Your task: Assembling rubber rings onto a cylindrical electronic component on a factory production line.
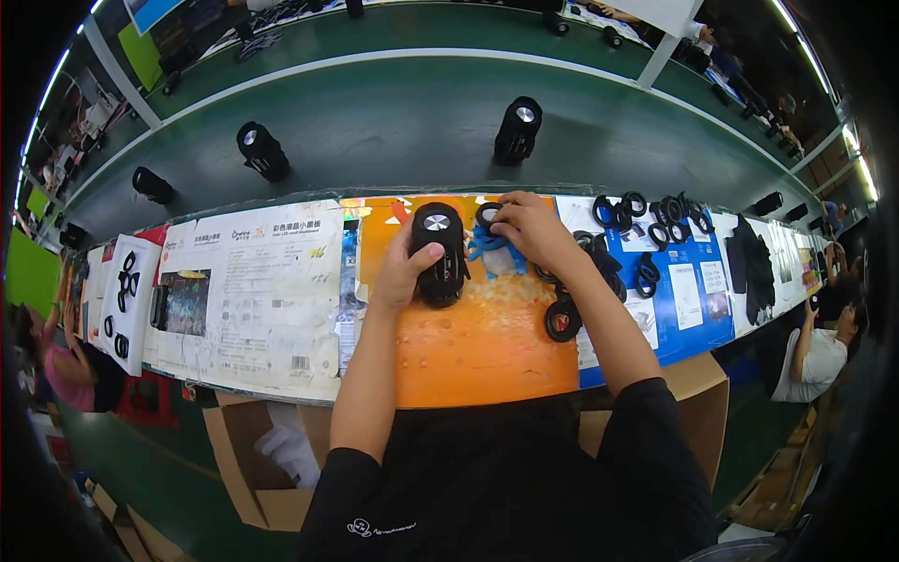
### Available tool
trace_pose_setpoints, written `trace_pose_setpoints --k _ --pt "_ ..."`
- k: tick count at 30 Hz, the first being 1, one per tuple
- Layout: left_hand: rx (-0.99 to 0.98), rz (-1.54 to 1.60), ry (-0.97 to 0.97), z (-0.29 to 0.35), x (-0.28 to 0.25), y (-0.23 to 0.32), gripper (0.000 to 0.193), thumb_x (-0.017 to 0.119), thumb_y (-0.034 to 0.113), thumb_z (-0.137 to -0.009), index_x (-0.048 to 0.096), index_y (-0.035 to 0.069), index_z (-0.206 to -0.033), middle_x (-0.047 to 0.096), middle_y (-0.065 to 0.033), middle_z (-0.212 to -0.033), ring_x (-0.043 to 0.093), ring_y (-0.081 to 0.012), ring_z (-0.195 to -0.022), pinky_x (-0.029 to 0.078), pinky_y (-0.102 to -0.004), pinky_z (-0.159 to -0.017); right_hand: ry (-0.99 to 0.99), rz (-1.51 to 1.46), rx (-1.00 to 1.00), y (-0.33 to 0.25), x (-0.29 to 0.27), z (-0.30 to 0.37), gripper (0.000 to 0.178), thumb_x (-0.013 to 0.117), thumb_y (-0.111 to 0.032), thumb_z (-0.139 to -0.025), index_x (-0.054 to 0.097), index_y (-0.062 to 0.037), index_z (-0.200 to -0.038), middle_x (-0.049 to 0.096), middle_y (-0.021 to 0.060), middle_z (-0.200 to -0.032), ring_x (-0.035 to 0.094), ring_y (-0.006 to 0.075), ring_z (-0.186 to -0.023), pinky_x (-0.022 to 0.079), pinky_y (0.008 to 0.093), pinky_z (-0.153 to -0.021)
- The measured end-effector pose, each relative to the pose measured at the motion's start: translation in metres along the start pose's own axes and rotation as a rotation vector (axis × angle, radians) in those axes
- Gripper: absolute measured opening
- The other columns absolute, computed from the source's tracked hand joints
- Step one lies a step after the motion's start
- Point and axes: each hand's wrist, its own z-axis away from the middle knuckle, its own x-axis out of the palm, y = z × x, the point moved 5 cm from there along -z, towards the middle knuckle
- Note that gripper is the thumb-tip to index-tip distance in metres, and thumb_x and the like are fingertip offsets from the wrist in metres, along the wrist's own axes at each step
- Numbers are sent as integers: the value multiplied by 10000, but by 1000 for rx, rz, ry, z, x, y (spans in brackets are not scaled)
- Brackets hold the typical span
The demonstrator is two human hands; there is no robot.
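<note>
**Speaker in left, ring in right: steady the body, mind the rim**

We have the black speaker [438, 272] over the far part of the orange sheet [478, 365], silver cap [436, 222] facing up. Can't tell if its base touches the sheet.

Left hand [408, 270]: wrapped round the speaker's left side, thumb across the near face. Good hold, but it covers part of the shell, so we should check under the thumb for marks.

Right hand [529, 229]: fingers bent together, pinching the ring [480, 220] at its right edge. Thumb contact is partly hidden, so can't judge how hard. The ring is just right of the speaker, with a gap between.

To do this well, our view:
- Light pinch on the rim; a hard squeeze could distort it if it's soft.
- Look over both faces of the ring for dirt or nicks.
- Hold the speaker square, or anything offered to its end will go on skewed.
- Watch the dark strap [464, 266] on the speaker's right side; it could snag.

Workspace: the blue piece [501, 260] sits close under the right hand, and loose rings [647, 272] crowd the right. Our forearm could drag them.
</note>
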Motion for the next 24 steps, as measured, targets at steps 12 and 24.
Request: trace_pose_setpoints --k 12,24 --pt "70 -373 40 5 7 -10 728 884 398 -900 594 16 -1447 710 -97 -1227 689 -178 -1083 582 -339 -942 -359 -909 29 -58 -63 -35 261 799 -236 -1060 827 -1 -1170 783 137 -1382 735 188 -1198 578 386 -1097" --pt "2 -319 51 5 7 -7 773 927 393 -865 588 23 -1453 702 -80 -1185 688 -161 -1013 583 -318 -883 -390 -529 -113 -88 -79 -35 195 837 -191 -988 817 -20 -1079 773 156 -1408 748 259 -1234 559 417 -1126"
